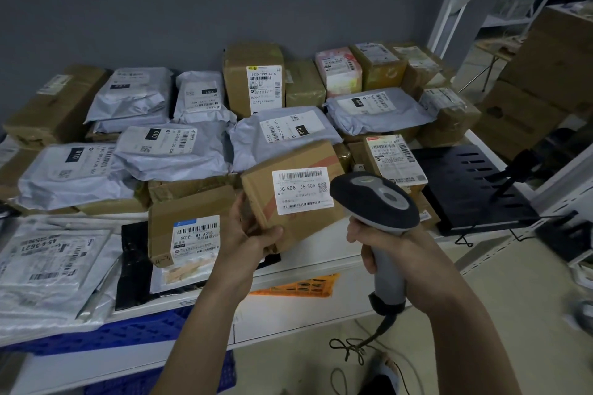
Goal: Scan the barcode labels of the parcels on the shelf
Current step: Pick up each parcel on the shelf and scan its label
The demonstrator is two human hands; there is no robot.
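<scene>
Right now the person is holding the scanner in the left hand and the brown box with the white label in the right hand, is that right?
Not quite, the hands are swapped. The head view shows the right hand gripping the scanner and the left hand holding the brown box, its white label facing up toward the camera.

We read "J6-S06" twice on the white label [301,191] of the tilted cardboard box [290,192]. The carton label [195,239] below shows "501E M1 A21B". The tall box label [264,86] reads "5020 1099-54 77". Black tags on grey mailers [173,151] read "010". A clear bag [48,253] shows "45-5-5621" upside down.
</scene>
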